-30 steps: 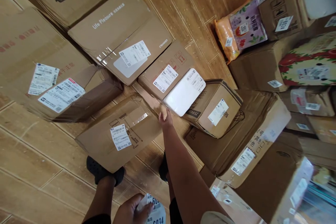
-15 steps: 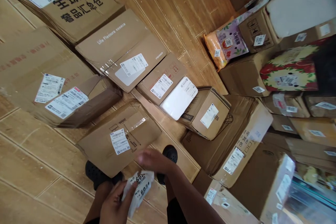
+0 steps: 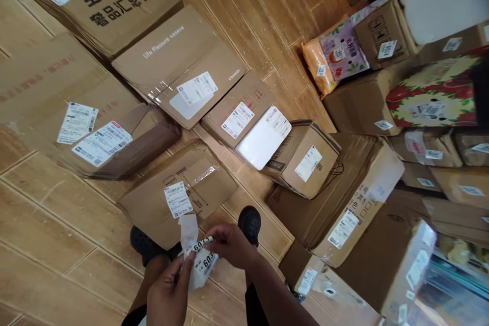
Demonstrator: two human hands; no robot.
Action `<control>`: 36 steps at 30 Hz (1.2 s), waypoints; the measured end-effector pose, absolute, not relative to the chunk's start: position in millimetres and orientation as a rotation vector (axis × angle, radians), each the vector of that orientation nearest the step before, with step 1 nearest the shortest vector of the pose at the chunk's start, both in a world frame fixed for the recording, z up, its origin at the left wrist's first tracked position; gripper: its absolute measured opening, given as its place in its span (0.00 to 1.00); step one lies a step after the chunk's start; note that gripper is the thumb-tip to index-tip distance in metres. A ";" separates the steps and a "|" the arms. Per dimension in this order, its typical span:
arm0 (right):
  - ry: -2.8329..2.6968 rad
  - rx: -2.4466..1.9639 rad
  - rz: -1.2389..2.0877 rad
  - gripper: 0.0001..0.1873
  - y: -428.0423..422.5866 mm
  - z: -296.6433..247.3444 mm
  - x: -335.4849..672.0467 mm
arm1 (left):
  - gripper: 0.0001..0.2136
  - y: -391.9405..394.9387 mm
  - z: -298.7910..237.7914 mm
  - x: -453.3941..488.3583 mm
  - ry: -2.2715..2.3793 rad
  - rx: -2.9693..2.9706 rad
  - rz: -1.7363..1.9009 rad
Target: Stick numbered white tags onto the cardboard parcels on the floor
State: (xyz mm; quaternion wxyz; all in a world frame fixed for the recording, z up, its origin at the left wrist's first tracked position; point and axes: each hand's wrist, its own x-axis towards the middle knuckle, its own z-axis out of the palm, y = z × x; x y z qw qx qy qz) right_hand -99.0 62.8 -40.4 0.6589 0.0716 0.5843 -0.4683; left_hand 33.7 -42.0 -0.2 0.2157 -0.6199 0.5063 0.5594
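My left hand (image 3: 168, 285) is closed on a strip of printed number stickers (image 3: 200, 270), thumb on top, low in the middle of the view. The fingertips of my right hand (image 3: 229, 245) pinch the right edge of the upper sticker (image 3: 201, 243), printed 6033. That edge looks lifted from the backing. A bare white tail of backing paper (image 3: 188, 229) sticks up from the strip. Just beyond my hands lies a flat brown carton (image 3: 210, 198) with a white shipping label (image 3: 178, 199) on it.
Several larger cartons (image 3: 130, 61) lie on the wooden floor ahead and left. A white package (image 3: 263, 137) sits among the middle boxes. At the right, stacked parcels (image 3: 431, 153) carry small number stickers. My feet in black clogs (image 3: 249, 224) stand beside the flat carton.
My right hand, blurred and apart from the stickers before, has come down to the strip and now pinches the 6033 sticker's edge. The backing tail now stands up. The view has shifted slightly.
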 end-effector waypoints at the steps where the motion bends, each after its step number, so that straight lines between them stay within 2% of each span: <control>1: 1.278 0.202 -1.073 0.29 61.4 -40.5 -100.1 | 0.28 -41.9 -1.2 32.3 1.349 -1.752 1.609; 6: 1.195 0.229 -1.015 0.33 56.1 -36.1 -106.2 | 0.31 -44.5 -1.4 21.8 1.181 -1.844 1.757; 15: 1.228 0.246 -1.053 0.28 60.1 -42.5 -97.0 | 0.29 -41.3 -8.4 26.9 1.183 -1.813 1.787; 24: 1.441 -0.010 -1.057 0.14 46.9 -35.0 -98.4 | 0.27 -38.0 7.7 21.0 1.284 -1.945 1.519; 27: 1.568 -0.105 -1.052 0.08 39.0 -38.4 -101.0 | 0.26 -38.0 7.9 17.5 1.167 -1.984 1.612; 31: 1.699 0.145 -1.304 0.11 26.3 -75.0 -121.5 | 0.25 -32.2 2.8 18.0 0.980 -1.786 1.732; 36: 2.008 0.457 -1.498 0.10 -11.8 -158.9 -179.1 | 0.23 -9.9 1.0 36.9 0.914 -1.573 1.760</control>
